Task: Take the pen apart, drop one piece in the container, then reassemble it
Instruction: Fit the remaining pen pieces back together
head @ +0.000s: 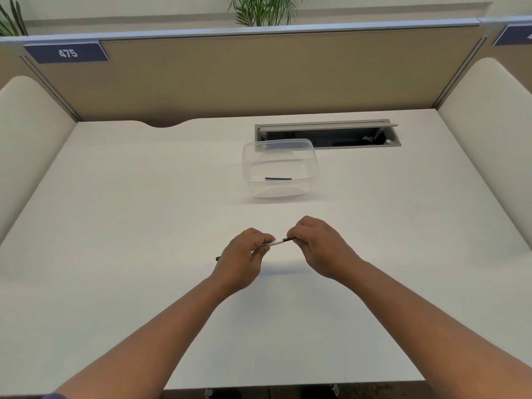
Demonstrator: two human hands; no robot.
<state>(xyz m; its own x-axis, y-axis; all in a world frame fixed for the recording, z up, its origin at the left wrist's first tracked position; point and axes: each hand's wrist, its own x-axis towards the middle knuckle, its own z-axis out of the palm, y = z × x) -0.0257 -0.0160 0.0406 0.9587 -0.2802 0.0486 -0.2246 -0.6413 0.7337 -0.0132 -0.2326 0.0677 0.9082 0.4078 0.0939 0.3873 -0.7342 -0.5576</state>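
1. While both hands are closed on the pen (277,242) at frame centre, I read the step as either pulling the black end off or seating it back; can't tell which from this alone.
2. Left hand (240,260) is curled around the white barrel w/ fingers shut; a dark tip pokes out lower left of that fist.
3. Right hand (315,246) pinches the black end section between thumb and fingertips, the other fingers folded in.
4. One thin dark piece (278,178) already lies in the clear container (313,168), upper centre of frame, well apart from the hands.
5. To do it well, I'd keep the barrel still in the left, and work the right straight along the pen's axis w/ a small twist, no bending. Short grip near the joint gives better control.
6. I'd also keep the pen low over the desk (129,226) so any loose bit drops close by, not rolling off.
7. Room: lots of bare desk left and right of the hands; the near edge runs along the frame bottom, under the forearms.
8. Open cable slot (328,135) sits just behind the container, upper right of centre. Small parts could vanish there, so approach the container from the near side.
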